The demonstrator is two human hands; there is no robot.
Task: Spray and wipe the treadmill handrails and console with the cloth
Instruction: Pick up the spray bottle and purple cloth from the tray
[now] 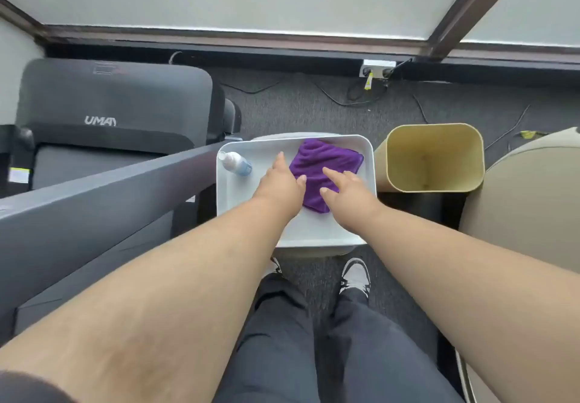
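Note:
A folded purple cloth (326, 164) lies in a white tray (317, 236) in front of me. A small spray bottle (234, 162) with a white cap and blue base lies on its side in the tray's far left corner. My left hand (282, 183) reaches over the tray with fingers straight, its thumb at the cloth's left edge. My right hand (345, 189) is spread over the cloth's right side, fingers extended onto it. The dark grey treadmill handrail (103, 189) runs across the left, and the treadmill's front hood (116, 101) sits beyond it.
A beige waste bin (434, 158) stands open just right of the tray. A tan rounded seat (533, 198) fills the right edge. Cables and a power strip (378, 68) lie on the carpet by the wall. My legs and shoes (356, 277) are below the tray.

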